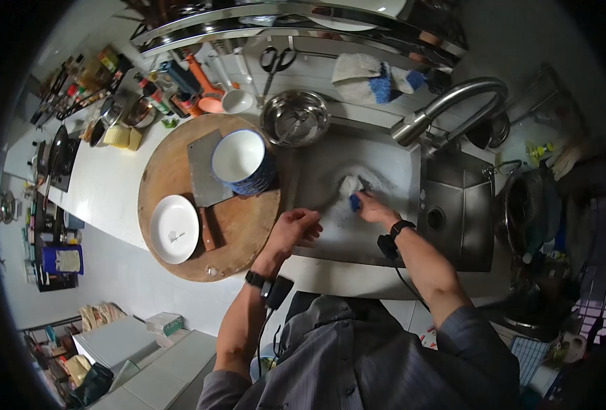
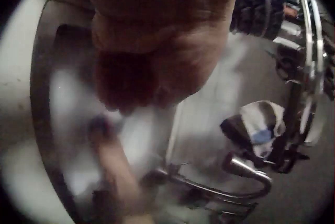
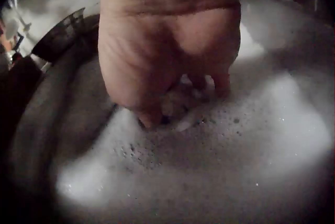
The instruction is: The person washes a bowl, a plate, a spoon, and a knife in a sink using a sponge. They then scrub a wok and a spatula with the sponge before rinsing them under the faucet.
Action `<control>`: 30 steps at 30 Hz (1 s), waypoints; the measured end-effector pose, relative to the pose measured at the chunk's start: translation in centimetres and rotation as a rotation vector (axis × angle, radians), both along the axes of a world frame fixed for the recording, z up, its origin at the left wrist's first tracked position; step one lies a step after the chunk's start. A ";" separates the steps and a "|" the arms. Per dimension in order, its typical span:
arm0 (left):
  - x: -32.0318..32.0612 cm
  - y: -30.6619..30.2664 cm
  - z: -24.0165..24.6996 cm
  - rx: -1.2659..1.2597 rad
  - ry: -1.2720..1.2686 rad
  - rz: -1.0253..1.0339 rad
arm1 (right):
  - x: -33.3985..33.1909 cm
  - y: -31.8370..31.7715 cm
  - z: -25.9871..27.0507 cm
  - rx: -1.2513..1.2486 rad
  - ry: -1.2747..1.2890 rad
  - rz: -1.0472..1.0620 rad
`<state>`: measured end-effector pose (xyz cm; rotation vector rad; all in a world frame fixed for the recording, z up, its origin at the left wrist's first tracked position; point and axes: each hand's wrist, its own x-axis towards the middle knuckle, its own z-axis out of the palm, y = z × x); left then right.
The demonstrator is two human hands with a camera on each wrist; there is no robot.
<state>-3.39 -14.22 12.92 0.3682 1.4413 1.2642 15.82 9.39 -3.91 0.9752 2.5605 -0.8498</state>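
Note:
My right hand [image 1: 376,209] grips a blue and white cloth [image 1: 355,201] in the soapy water of the left sink basin [image 1: 316,249]. In the right wrist view its fingertips dip into the white suds [image 3: 293,119], which partly hide the cloth. My left hand [image 1: 294,231] hovers by the front left corner of that basin, its fingers loosely bent and nothing in them. Beside it stands a round wooden chopping board [image 1: 248,236], bearing a cleaver [image 1: 204,164], a blue-patterned bowl [image 1: 240,158] and a small white plate [image 1: 174,229].
A steel bowl [image 1: 294,119] stands at the basin's back left corner. The curved faucet [image 1: 477,85] arches over the back right. Right of the basin lies a smaller basin with a drain [image 1: 436,218]. Cloths [image 1: 364,78] hang on the wall below a metal shelf [image 1: 303,26].

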 end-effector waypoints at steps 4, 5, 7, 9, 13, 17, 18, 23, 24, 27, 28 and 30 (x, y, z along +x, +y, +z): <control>0.6 5.8 -4.0 -0.113 0.153 -0.179 | 1.7 -2.0 -0.6 -0.070 -0.214 0.199; 0.7 7.1 -5.6 -0.161 0.235 -0.191 | 2.4 -2.0 -1.9 -0.029 -0.180 0.349; -0.3 9.3 -11.4 -0.205 0.247 -0.327 | 3.1 -2.5 -2.4 -0.085 -0.162 0.303; 0.0 11.2 -15.0 -0.286 0.507 -0.399 | 3.4 -2.8 -2.4 -0.140 -0.144 0.259; 1.3 14.2 -17.0 -0.308 0.535 -0.401 | 3.8 -1.4 1.0 -0.113 -0.307 0.142; 2.4 14.7 -26.7 -0.205 0.734 -0.609 | 4.7 0.5 0.2 -0.050 -0.387 0.143; 2.3 15.9 -31.1 -0.234 0.821 -0.749 | 4.9 0.7 0.3 -0.032 -0.340 0.081; 5.7 16.6 -29.1 -0.313 0.908 -0.795 | 5.4 1.3 -1.4 0.027 -0.284 0.060; 6.0 17.1 -25.4 -0.414 0.791 -0.651 | 5.4 1.4 -1.5 0.013 -0.249 0.072; 6.3 18.1 -24.4 -0.442 0.842 -0.674 | 5.7 1.7 -4.4 0.024 -0.268 0.094; 6.3 18.3 -24.1 -0.440 0.841 -0.677 | 5.7 1.8 -3.6 0.024 -0.270 0.091; 6.4 18.6 -23.9 -0.411 0.865 -0.692 | 5.6 1.9 -1.0 -0.048 -0.233 0.072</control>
